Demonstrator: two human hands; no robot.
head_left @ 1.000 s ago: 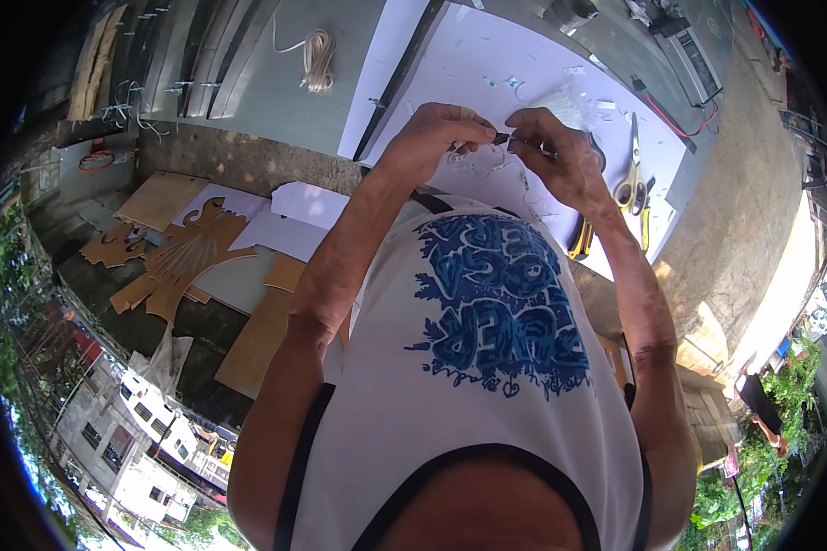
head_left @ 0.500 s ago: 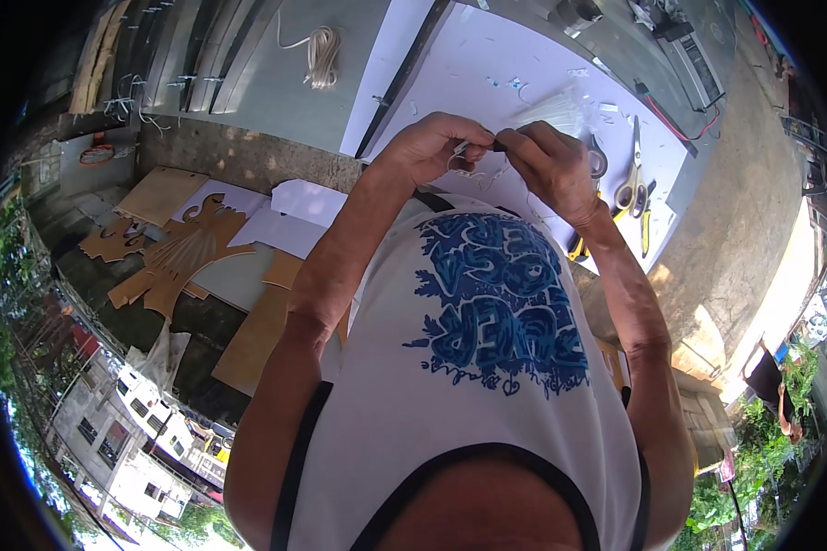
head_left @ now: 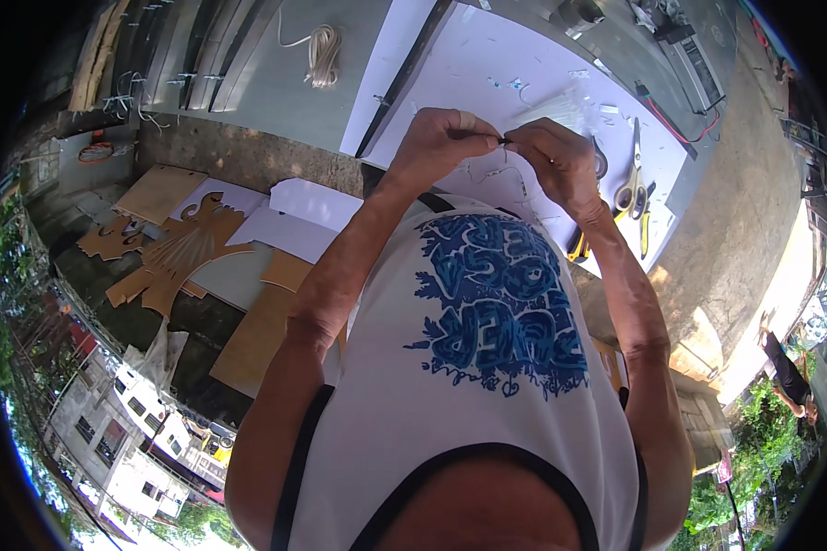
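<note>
Over the white sheet, my left hand (head_left: pixel 439 144) and my right hand (head_left: pixel 560 163) meet fingertip to fingertip. Both pinch a small dark piece (head_left: pixel 504 141), mostly covered by the fingers. A thin pale wire (head_left: pixel 498 172) dangles below them, strung with tiny bits too small to make out. Just beyond the right hand lies a clear plastic bag (head_left: pixel 560 108) of thin, pale strips. To its right are a dark ring-shaped roll (head_left: pixel 600 163), scissors (head_left: pixel 632 191) and yellow-handled pliers (head_left: pixel 646 230). Another yellow-and-black tool (head_left: pixel 577 246) is partly hidden behind the right forearm.
A coil of white cord (head_left: pixel 322 57) rests on the grey table, left of a dark bar (head_left: pixel 404 78). A metal-cased box (head_left: pixel 691 69) with red and black leads (head_left: pixel 666 119) sits far right. Cut brown boards (head_left: pixel 179 253) lie low at left. Another person (head_left: pixel 788 376) is at the right edge.
My fingertips have drawn closer around the dark piece, and my left hand has turned with its fingers more closed. The wire now hangs lower between the hands. The person at right has shifted.
</note>
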